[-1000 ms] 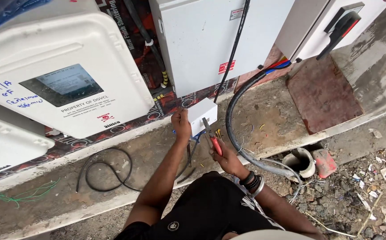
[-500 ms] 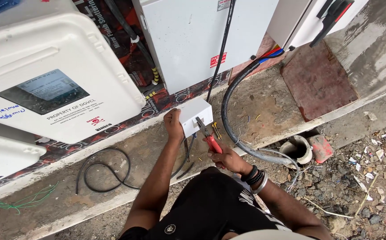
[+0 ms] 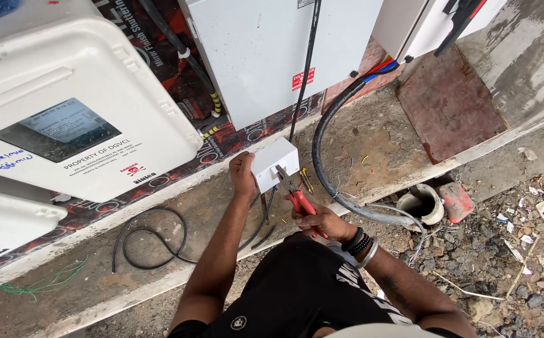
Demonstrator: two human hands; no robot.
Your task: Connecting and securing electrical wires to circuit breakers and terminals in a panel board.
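Note:
My left hand (image 3: pixel 243 172) grips the left side of a small white junction box (image 3: pixel 275 163) mounted low on the wall. My right hand (image 3: pixel 322 220) holds red-handled pliers (image 3: pixel 294 194), whose jaws touch the box's lower right edge. Thin wires (image 3: pixel 306 179) hang just right of the box. A thin black cable (image 3: pixel 303 69) runs into the box from the grey cabinet side. My dark trousers fill the lower middle of the view.
A white meter enclosure with a window (image 3: pixel 65 119) and a grey metal cabinet (image 3: pixel 272 50) are fixed to the wall. A thick black cable (image 3: pixel 325 156) loops toward a pipe opening (image 3: pixel 422 203). A coiled black wire (image 3: pixel 150 241) and green wire (image 3: pixel 40 281) lie on the concrete ledge. Rubble lies at right.
My head has shifted slightly, so the box sits more central. Both hands stay at the box, the pliers' jaws now closer against its lower edge.

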